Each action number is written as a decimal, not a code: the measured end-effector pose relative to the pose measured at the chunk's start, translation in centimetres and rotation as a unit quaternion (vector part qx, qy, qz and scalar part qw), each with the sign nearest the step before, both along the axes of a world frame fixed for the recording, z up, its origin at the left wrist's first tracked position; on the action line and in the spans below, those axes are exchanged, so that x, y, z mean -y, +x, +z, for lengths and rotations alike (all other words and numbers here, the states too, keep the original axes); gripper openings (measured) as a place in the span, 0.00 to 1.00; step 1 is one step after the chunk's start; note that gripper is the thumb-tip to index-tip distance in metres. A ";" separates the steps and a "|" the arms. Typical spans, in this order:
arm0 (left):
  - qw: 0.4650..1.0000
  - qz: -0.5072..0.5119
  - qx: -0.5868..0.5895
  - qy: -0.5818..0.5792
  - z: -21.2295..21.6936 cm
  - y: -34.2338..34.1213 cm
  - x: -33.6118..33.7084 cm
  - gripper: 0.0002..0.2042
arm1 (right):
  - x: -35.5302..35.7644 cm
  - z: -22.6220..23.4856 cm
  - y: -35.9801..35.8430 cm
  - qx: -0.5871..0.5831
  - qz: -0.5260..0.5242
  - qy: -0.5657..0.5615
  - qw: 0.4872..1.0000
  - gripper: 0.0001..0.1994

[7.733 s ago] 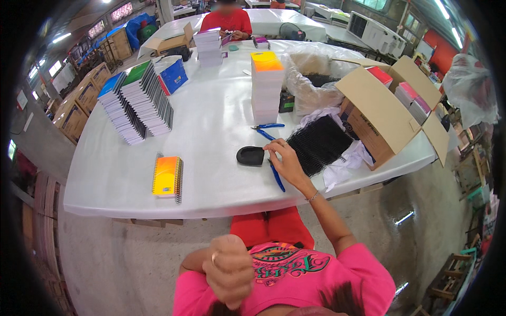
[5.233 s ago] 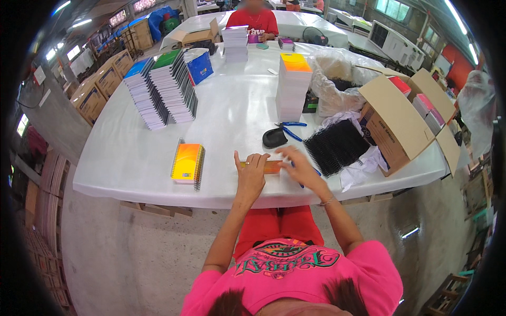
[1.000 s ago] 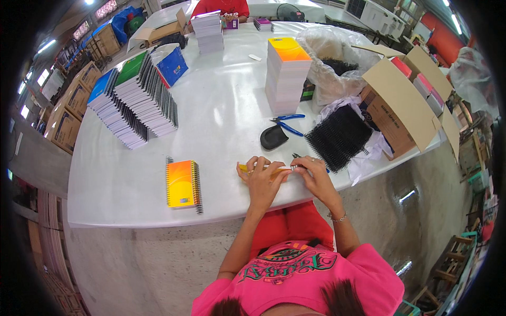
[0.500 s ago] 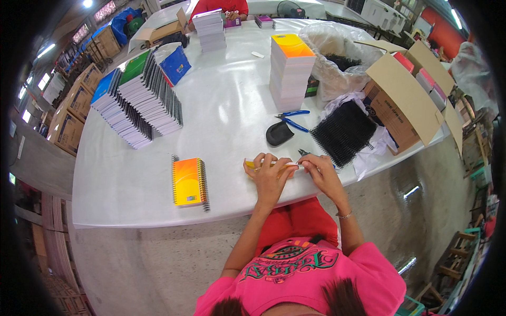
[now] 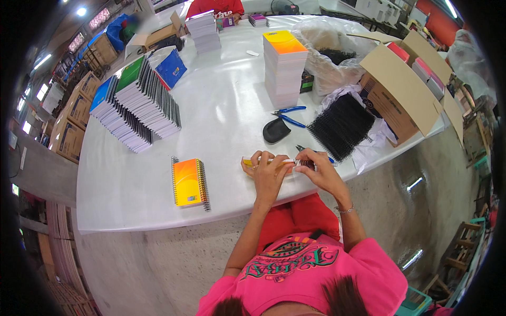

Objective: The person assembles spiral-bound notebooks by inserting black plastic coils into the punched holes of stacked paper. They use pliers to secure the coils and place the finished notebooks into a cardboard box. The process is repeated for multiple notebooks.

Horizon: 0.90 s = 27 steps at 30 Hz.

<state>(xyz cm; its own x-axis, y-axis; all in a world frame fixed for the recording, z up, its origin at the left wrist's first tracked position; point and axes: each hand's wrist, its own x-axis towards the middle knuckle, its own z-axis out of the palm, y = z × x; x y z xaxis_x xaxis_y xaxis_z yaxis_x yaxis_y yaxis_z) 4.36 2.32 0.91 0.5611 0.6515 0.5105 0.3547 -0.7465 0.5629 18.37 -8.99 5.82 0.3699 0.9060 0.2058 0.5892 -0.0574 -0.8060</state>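
My left hand (image 5: 268,171) rests on a yellow-covered notebook (image 5: 252,161) lying at the table's near edge, holding it down. My right hand (image 5: 319,171) pinches a black wire spiral (image 5: 304,164) at the notebook's right end. Both hands touch the notebook. A finished orange and yellow spiral notebook (image 5: 188,181) lies to the left. A pile of black spiral wires (image 5: 341,125) sits just beyond my right hand.
Blue pliers (image 5: 289,114) and a black pouch (image 5: 275,130) lie mid-table. A tall stack of unbound notebooks (image 5: 284,66) stands behind them. Bound notebooks (image 5: 138,106) are stacked at left. An open cardboard box (image 5: 403,92) sits at right. Another person in red (image 5: 213,6) works at the far end.
My hands stay on the notebook at the table edge. The right hand has shifted slightly along the spiral. The view has shifted a little.
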 end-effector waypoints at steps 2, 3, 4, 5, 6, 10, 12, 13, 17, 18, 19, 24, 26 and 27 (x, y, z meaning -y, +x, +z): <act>1.000 0.000 0.000 0.001 -0.1 0.0 0.0 0.09 | 0.1 -0.8 0.0 0.027 -0.010 0.026 0.999 0.08; 1.000 -0.002 0.002 0.000 0.0 0.0 0.1 0.09 | 0.1 -1.1 0.0 0.042 -0.015 0.039 0.998 0.08; 1.000 -0.003 0.003 -0.002 0.0 -0.1 0.1 0.09 | 0.1 -1.4 0.0 0.051 -0.017 0.049 0.997 0.08; 1.000 -0.004 0.005 -0.004 0.0 -0.1 0.1 0.09 | 0.0 -1.6 0.0 0.061 -0.019 0.060 0.996 0.07; 1.000 0.000 0.005 0.001 0.0 -0.2 0.1 0.09 | 0.0 -1.6 -0.1 0.070 -0.019 0.071 0.995 0.07; 1.000 0.008 0.001 0.012 0.2 -0.1 0.4 0.09 | 0.2 -1.2 -0.4 0.086 -0.018 0.068 0.994 0.06; 0.999 0.020 -0.004 0.025 0.1 0.1 0.3 0.09 | 0.4 -0.8 -0.3 0.109 -0.025 0.061 0.992 0.07; 0.999 0.023 -0.003 0.040 -0.1 0.3 0.2 0.09 | 0.5 -0.9 -0.1 0.116 -0.019 0.070 0.991 0.07; 0.998 0.042 -0.004 0.049 -0.6 0.3 0.0 0.11 | -0.2 -2.6 0.5 0.123 -0.009 0.091 0.988 0.07; 0.998 0.043 -0.010 0.050 -0.7 0.2 0.0 0.11 | -0.5 -2.7 0.4 0.118 0.001 0.095 0.989 0.07; 0.998 0.045 -0.016 0.050 -0.7 0.2 0.0 0.11 | -0.5 -2.6 0.4 0.115 -0.003 0.094 0.989 0.08; 0.997 0.050 -0.033 0.045 -0.6 0.4 0.5 0.10 | 0.1 -3.0 0.6 0.124 -0.010 0.064 0.990 0.10; 0.998 0.033 -0.032 0.041 -0.6 0.3 0.3 0.11 | 0.1 -3.4 0.6 0.108 -0.010 0.060 0.992 0.10; 0.998 0.027 -0.033 0.039 -0.5 0.1 0.3 0.11 | 0.0 -3.4 0.4 0.099 -0.007 0.058 0.993 0.10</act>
